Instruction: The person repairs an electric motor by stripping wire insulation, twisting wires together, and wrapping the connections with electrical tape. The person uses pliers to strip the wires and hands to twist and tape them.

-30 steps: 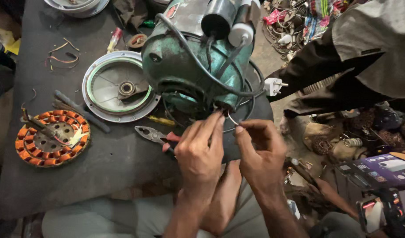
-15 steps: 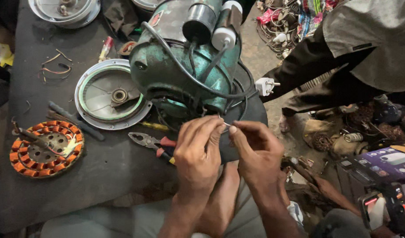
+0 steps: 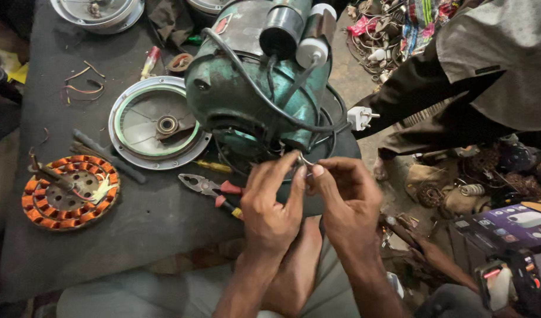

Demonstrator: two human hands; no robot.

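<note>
A green electric motor [image 3: 247, 88] with black and white cylinders on top and black cables lies on a dark work mat [image 3: 135, 235]. My left hand [image 3: 273, 209] and my right hand [image 3: 344, 200] meet at its near edge. Both pinch a thin wire [image 3: 304, 162] that comes out of the motor. My bare foot [image 3: 297, 265] rests under the hands.
Red-handled pliers [image 3: 214, 191] lie just left of my left hand. A round metal cover [image 3: 155, 123] and an orange-wound stator [image 3: 70, 191] sit further left. A white plug [image 3: 361, 118] hangs at the motor's right. Another person [image 3: 476, 76] bends over at the right, above floor clutter.
The view has shifted, so the motor and tools sit differently in frame. My fingers have stayed together on the wire at the motor's near edge.
</note>
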